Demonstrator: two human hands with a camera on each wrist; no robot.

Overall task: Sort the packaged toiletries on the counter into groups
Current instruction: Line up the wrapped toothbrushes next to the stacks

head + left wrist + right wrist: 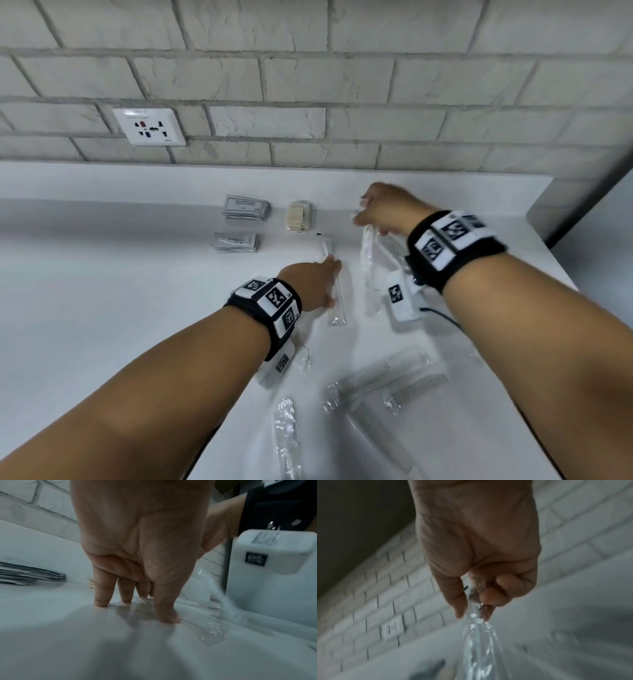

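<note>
On the white counter [102,274] lies a clear-wrapped toothbrush packet [337,308]. My left hand [327,284] rests on it, with straight fingers [101,599] and the thumb pressing on the wrapper [211,632] and the counter. Further back and to the right, my right hand [361,219] is raised. Its thumb and fingertips [488,599] pinch the top of a second clear toothbrush packet [369,270], which hangs down [477,649] above the counter. That hanging packet [223,601] is just right of my left hand.
Two stacks of grey sachets [246,207] [235,242] and a beige soap [298,216] sit near the brick wall. Wrapped combs [370,378] [416,385] [380,435], a crumpled clear packet [286,435] and a small white packet [303,358] lie near me. A wall socket [150,126] is at the back left.
</note>
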